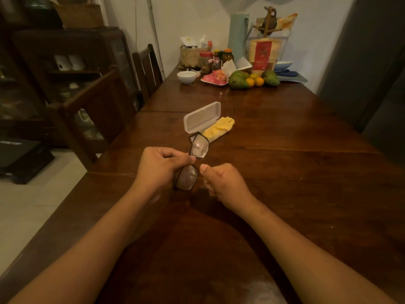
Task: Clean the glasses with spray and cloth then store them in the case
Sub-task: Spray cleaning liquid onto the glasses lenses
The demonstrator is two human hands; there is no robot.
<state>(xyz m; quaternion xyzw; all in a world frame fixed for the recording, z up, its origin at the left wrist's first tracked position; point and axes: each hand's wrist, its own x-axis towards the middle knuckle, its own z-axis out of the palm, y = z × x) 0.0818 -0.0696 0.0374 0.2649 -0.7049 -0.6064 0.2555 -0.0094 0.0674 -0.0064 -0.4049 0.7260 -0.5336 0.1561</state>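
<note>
The left hand (163, 166) pinches the glasses (192, 161) at the bridge, holding them above the wooden table (295, 172) with one lens pointing away and the other tucked under the palm. The right hand (221, 183) sits just beside them, curled into a loose fist with the thumb up; whether it hides a small spray bottle I cannot tell (none shows anywhere in view). Both lenses look cloudy or wet, so my guess is that wiping comes next.

To do that well, the pinch should stay on the frame, off the lens, while the right hand fetches the yellow cloth (219, 128), which lies in or against the base of the open white case (201, 117) just beyond the glasses. Each lens wants wiping on both faces with the frame supported, so the hinges are not strained.

The reach to the cloth is unobstructed. The bowl (186, 76), jars, pink dish and fruit (252, 80) crowd the table's far end, well apart, and the chairs (105, 106) along the left edge stand out of the way.
</note>
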